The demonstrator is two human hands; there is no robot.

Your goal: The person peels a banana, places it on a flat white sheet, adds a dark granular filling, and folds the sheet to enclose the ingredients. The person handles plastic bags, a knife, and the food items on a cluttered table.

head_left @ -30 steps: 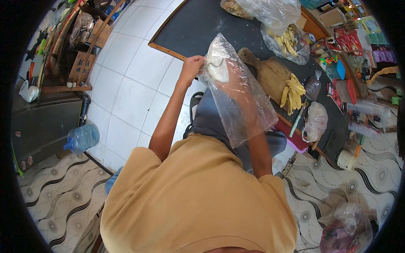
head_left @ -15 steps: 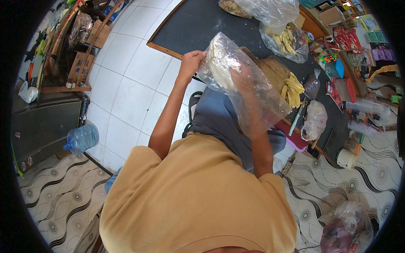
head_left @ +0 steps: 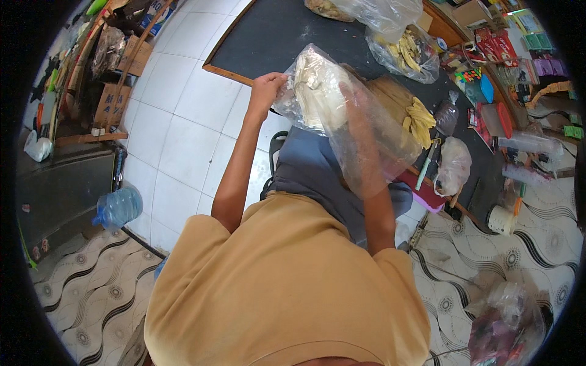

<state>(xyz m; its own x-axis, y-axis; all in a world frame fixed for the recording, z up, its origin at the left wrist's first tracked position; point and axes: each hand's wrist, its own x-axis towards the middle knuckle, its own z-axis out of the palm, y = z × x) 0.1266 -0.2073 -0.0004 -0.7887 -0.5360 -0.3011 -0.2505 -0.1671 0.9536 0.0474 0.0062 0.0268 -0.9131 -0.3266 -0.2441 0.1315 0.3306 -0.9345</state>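
Above my lap I see the clear plastic bag, pale pieces inside it. My left hand pinches its upper edge in a closed grip. My right hand is inside the bag; its grip I cannot tell. Beyond the grip, yellow strips lie on the dark tabletop.

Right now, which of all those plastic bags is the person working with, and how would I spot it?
Start at the dark table near the top of the view, then drop to its near edge above the person's lap. The clear plastic bag is lifted there, the left hand gripping its edge and the right forearm reaching inside. Unlike the bags lying on the table, it is raised and shows pale contents.
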